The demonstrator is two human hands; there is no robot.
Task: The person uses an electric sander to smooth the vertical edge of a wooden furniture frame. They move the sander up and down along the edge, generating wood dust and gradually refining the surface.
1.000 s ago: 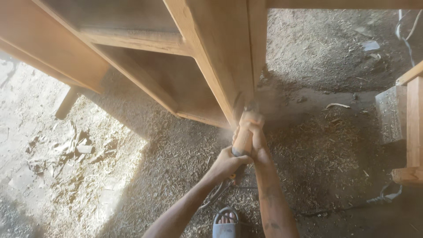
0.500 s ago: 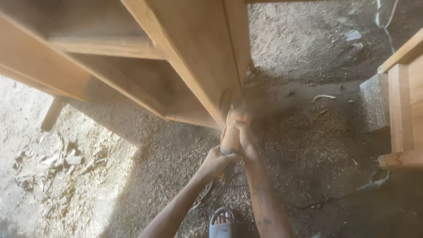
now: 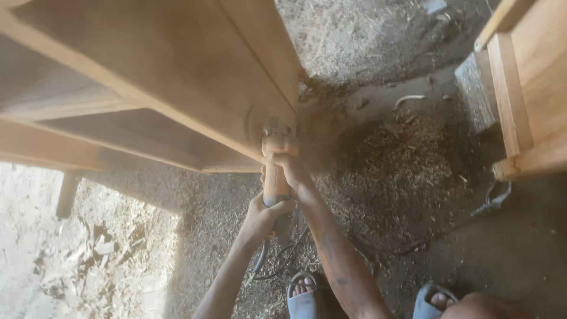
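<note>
From the head view, a dust-coated angle grinder (image 3: 275, 168) is gripped by both hands: its rear by the left hand (image 3: 260, 215), its front by the right hand (image 3: 290, 171). Its disc is pressed against the lower side panel of a wooden cabinet (image 3: 177, 71), above a sawdust-strewn floor (image 3: 401, 177).

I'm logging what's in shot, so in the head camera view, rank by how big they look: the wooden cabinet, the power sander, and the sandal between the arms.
1. wooden cabinet, largest by far, running off the frame.
2. power sander.
3. sandal, smallest, but cut off by the bottom edge, so that ranking is unsure.
</note>
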